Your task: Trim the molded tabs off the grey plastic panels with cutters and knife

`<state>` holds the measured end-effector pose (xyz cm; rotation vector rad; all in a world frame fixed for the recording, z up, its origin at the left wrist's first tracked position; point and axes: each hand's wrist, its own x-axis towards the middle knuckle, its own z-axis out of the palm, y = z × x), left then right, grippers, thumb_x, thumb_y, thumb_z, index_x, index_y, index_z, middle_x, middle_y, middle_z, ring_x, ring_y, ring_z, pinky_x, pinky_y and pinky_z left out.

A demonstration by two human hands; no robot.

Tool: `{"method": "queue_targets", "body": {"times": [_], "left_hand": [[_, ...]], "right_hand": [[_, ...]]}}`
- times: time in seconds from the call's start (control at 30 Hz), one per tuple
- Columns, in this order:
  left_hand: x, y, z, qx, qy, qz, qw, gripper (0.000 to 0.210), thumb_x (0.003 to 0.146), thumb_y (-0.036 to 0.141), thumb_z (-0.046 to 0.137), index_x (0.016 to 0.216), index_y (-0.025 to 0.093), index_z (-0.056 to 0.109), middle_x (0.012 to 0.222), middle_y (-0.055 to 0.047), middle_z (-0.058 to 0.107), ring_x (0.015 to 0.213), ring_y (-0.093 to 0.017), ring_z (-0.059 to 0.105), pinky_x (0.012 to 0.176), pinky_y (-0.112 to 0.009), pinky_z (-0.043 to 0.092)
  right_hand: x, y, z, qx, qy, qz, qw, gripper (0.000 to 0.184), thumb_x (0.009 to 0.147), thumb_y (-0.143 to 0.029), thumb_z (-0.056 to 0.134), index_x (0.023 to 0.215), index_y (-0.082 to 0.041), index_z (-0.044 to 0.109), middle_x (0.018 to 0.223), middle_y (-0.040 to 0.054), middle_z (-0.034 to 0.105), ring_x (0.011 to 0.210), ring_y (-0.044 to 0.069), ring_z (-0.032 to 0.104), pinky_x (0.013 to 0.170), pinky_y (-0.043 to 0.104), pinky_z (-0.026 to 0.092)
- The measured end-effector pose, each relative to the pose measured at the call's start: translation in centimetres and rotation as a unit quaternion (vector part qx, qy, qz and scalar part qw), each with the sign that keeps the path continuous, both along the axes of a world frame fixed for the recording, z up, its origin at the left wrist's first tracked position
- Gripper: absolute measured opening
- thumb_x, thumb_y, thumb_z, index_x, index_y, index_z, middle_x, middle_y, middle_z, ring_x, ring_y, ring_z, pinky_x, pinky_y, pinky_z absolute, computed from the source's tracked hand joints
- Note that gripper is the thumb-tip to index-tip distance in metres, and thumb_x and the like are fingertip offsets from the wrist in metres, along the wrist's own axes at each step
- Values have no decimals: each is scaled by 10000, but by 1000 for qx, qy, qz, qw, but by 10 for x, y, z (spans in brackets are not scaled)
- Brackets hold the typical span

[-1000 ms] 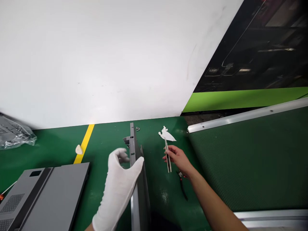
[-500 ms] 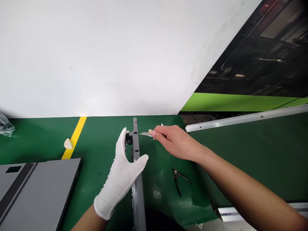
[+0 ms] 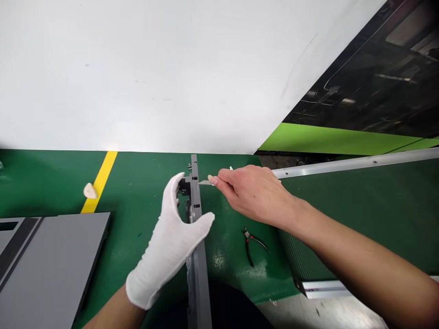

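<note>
A long grey plastic panel [image 3: 201, 283] stands on edge before me, with slots along its narrow top and darker fittings on its left side. My left hand [image 3: 174, 233], in a white glove, straddles it, thumb over the right side and fingers at the left. In my bare right hand [image 3: 252, 189] is a knife [image 3: 205, 183], only its thin pointed blade showing past the thumb; the handle is hidden. The blade tip is at the panel's right side, near an upper slot. Diagonal cutters [image 3: 248, 237] lie with handles spread on the green surface, below the right hand.
A flat grey panel with a dark stripe [image 3: 68, 260] lies at lower left. Near the yellow line [image 3: 99, 183] sits a small cream-coloured piece [image 3: 90, 191]. A ribbed green conveyor belt [image 3: 360, 214] with metal edges is at right. A white wall [image 3: 171, 68] rises behind.
The knife has come left, its tip now at the panel's side instead of slightly apart. My left hand stays around the panel. The whole view has shifted slightly.
</note>
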<state>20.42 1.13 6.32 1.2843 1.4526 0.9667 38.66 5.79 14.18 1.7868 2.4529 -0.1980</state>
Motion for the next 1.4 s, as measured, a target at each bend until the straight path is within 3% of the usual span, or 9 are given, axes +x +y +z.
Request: {"method": "queue_targets", "body": {"times": [0.1, 0.23, 0.33, 0.4, 0.53, 0.63, 0.87, 1.4], "left_hand": [[-5, 5, 4, 16, -6, -8, 1000, 759, 810, 352, 786, 1482, 348, 435, 1548, -38, 506, 1424, -280, 486, 1211, -487, 420], [-17, 20, 17, 23, -16, -6, 1000, 315, 954, 483, 646, 1198, 284, 643, 1243, -17, 682, 1205, -243, 617, 1060, -391, 495], [-21, 41, 27, 21, 33, 18, 999, 365, 982, 573, 561, 890, 232, 656, 907, -15, 680, 901, -226, 628, 792, -339, 506], [-18, 59, 32, 16, 67, 17, 997, 421, 968, 601, 558, 814, 217, 639, 804, -18, 648, 790, -218, 576, 695, -332, 458], [-9, 89, 32, 21, 69, -66, 995, 410, 935, 594, 597, 920, 198, 701, 883, -26, 691, 805, -209, 563, 705, -315, 429], [-8, 98, 26, 26, 41, -122, 991, 440, 954, 611, 549, 963, 207, 723, 948, -23, 712, 848, -204, 591, 729, -299, 444], [-8, 96, 24, 28, 2, -145, 989, 400, 965, 574, 537, 929, 211, 702, 1032, -50, 733, 925, -212, 626, 773, -294, 488], [0, 82, 28, 40, 11, -138, 990, 362, 980, 516, 518, 864, 213, 680, 970, -25, 710, 841, -184, 580, 758, -284, 451]], "right_hand": [[-3, -1, 4, 13, -37, 8, 999, 590, 1089, -519, 182, 811, -232, 616, 630, 22, 619, 537, 177, 529, 568, 311, 188], [-5, 0, 7, 15, -50, 16, 999, 602, 1089, -509, 187, 797, -229, 633, 637, 36, 633, 551, 191, 564, 572, 314, 206], [-6, 0, 8, 9, -48, 25, 998, 622, 1089, -515, 183, 791, -223, 644, 636, 51, 635, 553, 196, 569, 579, 321, 224], [-7, 1, 9, 11, -50, 33, 998, 630, 1089, -520, 183, 798, -217, 654, 634, 62, 634, 550, 196, 566, 586, 327, 236], [-9, 3, 10, 22, -48, 42, 998, 630, 1088, -524, 193, 813, -215, 667, 621, 71, 621, 559, 201, 570, 610, 333, 257], [-9, 4, 10, 20, -44, 42, 998, 615, 1089, -509, 206, 817, -217, 674, 616, 71, 616, 564, 204, 573, 623, 333, 269], [-8, 3, 11, 27, -53, 49, 997, 615, 1086, -514, 210, 778, -206, 645, 607, 77, 611, 545, 195, 552, 607, 340, 256], [-5, -13, 8, 28, -60, 43, 997, 574, 1083, -506, 220, 851, -218, 659, 682, 100, 679, 615, 208, 606, 620, 340, 277]]}}
